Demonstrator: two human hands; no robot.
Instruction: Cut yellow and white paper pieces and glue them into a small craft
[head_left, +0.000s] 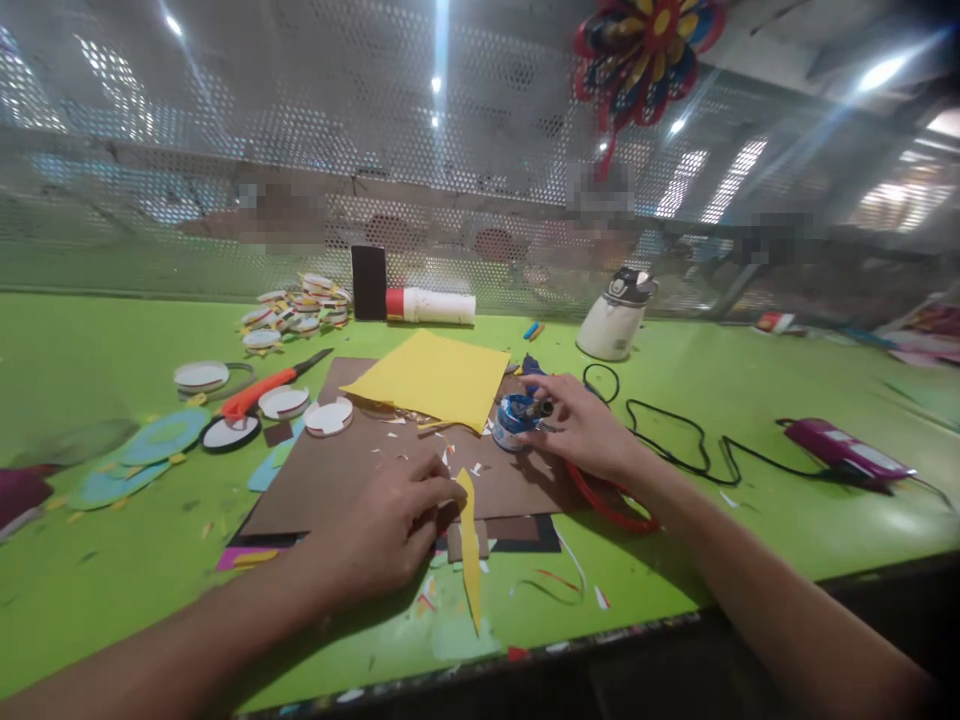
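My left hand (401,515) rests over the brown board with fingers bent together. Its fingertips meet the upper end of a narrow, pointed yellow strip (469,550), which hangs toward the table's front edge. My right hand (589,425) curves around a round blue-and-white tin (512,425), thumb and forefinger apart. A dark metallic nozzle-like piece (541,407) lies on the tin between those fingers. Behind this hand shows part of a dark blue tool (532,367), mostly hidden. A yellow sheet (435,380) lies on the brown board (300,490), among small scraps.
Orange-handled scissors (259,393) and white discs (328,416) lie left, with blue-green discs (169,437) beyond. A red ring (619,505) sits under my right wrist. Behind stand a phone (369,283) and a kettle-like jug (613,315). A black cable (697,455) reaches a purple device (844,450).
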